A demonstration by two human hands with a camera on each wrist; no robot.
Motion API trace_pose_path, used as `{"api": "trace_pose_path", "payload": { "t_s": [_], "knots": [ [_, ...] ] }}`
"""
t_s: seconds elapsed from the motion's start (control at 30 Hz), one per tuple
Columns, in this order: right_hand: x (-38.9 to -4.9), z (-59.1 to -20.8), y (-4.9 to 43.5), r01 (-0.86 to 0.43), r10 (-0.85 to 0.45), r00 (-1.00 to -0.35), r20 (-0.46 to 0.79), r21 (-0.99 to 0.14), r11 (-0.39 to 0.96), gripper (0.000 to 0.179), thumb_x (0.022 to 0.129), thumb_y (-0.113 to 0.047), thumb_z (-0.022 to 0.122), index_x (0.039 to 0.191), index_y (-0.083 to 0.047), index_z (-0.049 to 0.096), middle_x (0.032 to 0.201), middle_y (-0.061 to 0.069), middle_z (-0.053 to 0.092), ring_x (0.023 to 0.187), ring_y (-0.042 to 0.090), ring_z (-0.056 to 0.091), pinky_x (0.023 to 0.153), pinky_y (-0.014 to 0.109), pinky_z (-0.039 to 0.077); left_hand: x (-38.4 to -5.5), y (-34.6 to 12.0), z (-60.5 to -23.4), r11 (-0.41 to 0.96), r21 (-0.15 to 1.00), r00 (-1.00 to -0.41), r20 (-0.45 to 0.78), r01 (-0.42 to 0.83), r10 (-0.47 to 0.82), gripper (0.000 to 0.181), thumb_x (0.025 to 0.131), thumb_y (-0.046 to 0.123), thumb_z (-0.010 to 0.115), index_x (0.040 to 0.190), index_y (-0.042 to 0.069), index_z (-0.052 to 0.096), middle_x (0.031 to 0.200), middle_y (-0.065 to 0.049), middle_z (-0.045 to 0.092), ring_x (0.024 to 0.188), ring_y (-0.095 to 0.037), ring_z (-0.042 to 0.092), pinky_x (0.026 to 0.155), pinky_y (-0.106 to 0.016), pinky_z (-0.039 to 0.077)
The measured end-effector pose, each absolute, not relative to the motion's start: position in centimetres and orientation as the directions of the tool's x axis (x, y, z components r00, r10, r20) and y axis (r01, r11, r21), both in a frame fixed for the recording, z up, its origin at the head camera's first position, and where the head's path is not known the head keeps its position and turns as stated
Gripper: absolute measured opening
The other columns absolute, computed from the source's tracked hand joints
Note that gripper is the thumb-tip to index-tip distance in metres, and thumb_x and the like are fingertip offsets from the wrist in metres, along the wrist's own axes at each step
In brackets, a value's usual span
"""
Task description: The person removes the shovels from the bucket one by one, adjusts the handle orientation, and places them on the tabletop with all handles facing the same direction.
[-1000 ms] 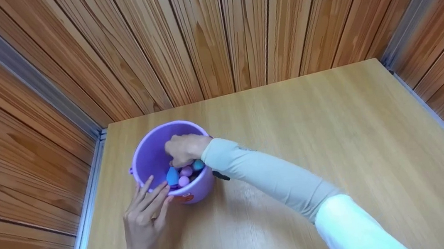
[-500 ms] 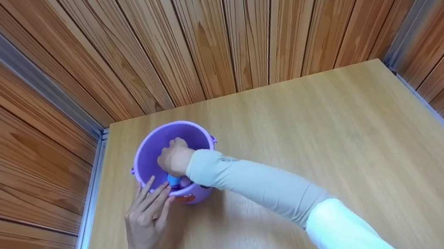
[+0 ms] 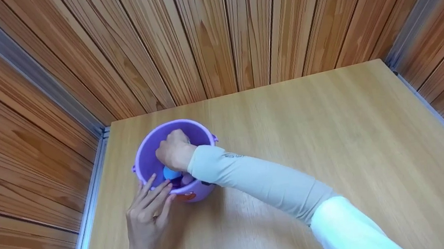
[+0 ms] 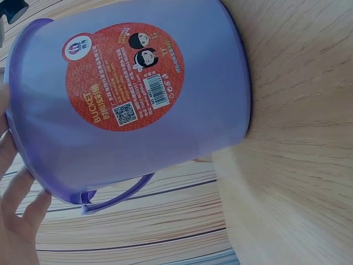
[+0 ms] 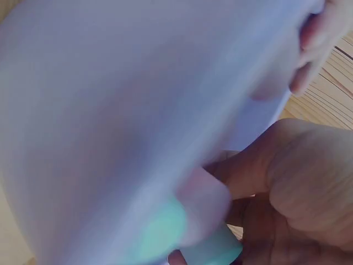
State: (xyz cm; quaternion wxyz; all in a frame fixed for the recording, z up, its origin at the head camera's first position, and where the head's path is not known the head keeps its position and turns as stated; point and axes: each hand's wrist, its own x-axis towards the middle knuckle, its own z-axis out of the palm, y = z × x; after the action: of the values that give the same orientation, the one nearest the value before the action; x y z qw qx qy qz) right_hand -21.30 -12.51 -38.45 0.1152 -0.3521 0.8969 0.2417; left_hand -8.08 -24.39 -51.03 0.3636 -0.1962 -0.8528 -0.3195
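A purple plastic bucket (image 3: 146, 158) stands near the table's back left corner. It holds several small rounded pieces, among them a blue one (image 3: 170, 173). My right hand (image 3: 172, 150) is sunk inside the bucket with its fingers curled down among the pieces. The blurred right wrist view shows that hand (image 5: 298, 190) beside a pink piece (image 5: 205, 205) and a teal piece (image 5: 165, 238); whether it grips one is unclear. My left hand (image 3: 148, 214) rests its straight fingers against the bucket's near rim. The left wrist view shows the bucket's red label (image 4: 124, 74) and these fingers (image 4: 16, 218).
The light wooden table (image 3: 332, 137) is walled in by wood-panelled sides (image 3: 211, 33) at the back, left and right, with metal strips (image 3: 89, 206) along the edges. The bucket's handle (image 4: 118, 196) hangs down on its outside.
My right hand has pushed deeper into the bucket and toward its left, hiding most of the pieces. The left hand and the bucket have hardly moved.
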Motion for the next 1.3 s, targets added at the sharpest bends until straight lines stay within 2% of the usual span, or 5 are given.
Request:
{"api": "trace_pose_path", "payload": {
  "t_s": [0.23, 0.5, 0.73, 0.9, 1.3],
  "knots": [
    [-21.6, -37.0, -11.5, -0.674, -0.595, -0.739, -0.316, 0.348, 0.652, 0.027, 0.109, -0.036, 0.060, 0.130, -0.026, 0.073, 0.107, -0.008, 0.071, 0.078, 0.012, 0.056, 0.057, 0.026, 0.042, -8.0, -24.3, -51.1, 0.718, 0.401, -0.658, 0.746, 0.569, 0.105, 0.039, 0.084, 0.004, 0.089, 0.121, 0.009, 0.081, 0.125, -0.002, 0.079, 0.135, -0.036, 0.066, 0.128, -0.042, 0.034],
    [-22.1, -35.5, -9.6, -0.692, -0.651, -0.719, -0.241, 0.330, 0.642, 0.024, 0.108, -0.029, 0.062, 0.128, -0.022, 0.072, 0.114, -0.003, 0.075, 0.095, 0.019, 0.068, 0.092, 0.035, 0.057, -8.4, -24.6, -51.3, 0.703, 0.414, -0.648, 0.757, 0.578, 0.087, 0.040, 0.083, 0.002, 0.089, 0.121, 0.010, 0.082, 0.124, -0.001, 0.080, 0.135, -0.036, 0.066, 0.129, -0.047, 0.035],
    [-22.9, -34.6, -8.0, -0.674, -0.648, -0.738, -0.188, 0.244, 0.697, 0.022, 0.112, -0.020, 0.055, 0.124, -0.020, 0.073, 0.119, -0.001, 0.075, 0.103, 0.021, 0.071, 0.092, 0.037, 0.057, -8.4, -25.1, -51.5, 0.702, 0.411, -0.637, 0.767, 0.582, 0.079, 0.040, 0.083, 0.001, 0.089, 0.121, 0.012, 0.082, 0.123, -0.002, 0.080, 0.133, -0.037, 0.067, 0.129, -0.048, 0.035],
    [-23.5, -34.1, -6.5, -0.670, -0.641, -0.743, -0.195, 0.201, 0.715, 0.020, 0.110, -0.018, 0.059, 0.126, -0.016, 0.072, 0.111, 0.002, 0.073, 0.090, 0.020, 0.065, 0.092, 0.038, 0.060, -8.4, -25.2, -51.6, 0.708, 0.418, -0.643, 0.763, 0.569, 0.066, 0.045, 0.077, -0.005, 0.091, 0.119, 0.011, 0.083, 0.122, -0.002, 0.080, 0.132, -0.037, 0.067, 0.129, -0.050, 0.034],
    [-24.7, -33.5, -1.7, -0.555, -0.624, -0.726, -0.287, -0.291, 0.779, 0.036, 0.098, -0.007, 0.076, 0.134, -0.010, 0.070, 0.114, 0.009, 0.072, 0.094, 0.025, 0.068, 0.075, 0.031, 0.064, -8.8, -25.3, -51.5, 0.707, 0.423, -0.646, 0.761, 0.567, 0.063, 0.046, 0.076, -0.006, 0.091, 0.119, 0.010, 0.082, 0.122, -0.002, 0.080, 0.131, -0.035, 0.068, 0.129, -0.049, 0.035]
  ]
}}
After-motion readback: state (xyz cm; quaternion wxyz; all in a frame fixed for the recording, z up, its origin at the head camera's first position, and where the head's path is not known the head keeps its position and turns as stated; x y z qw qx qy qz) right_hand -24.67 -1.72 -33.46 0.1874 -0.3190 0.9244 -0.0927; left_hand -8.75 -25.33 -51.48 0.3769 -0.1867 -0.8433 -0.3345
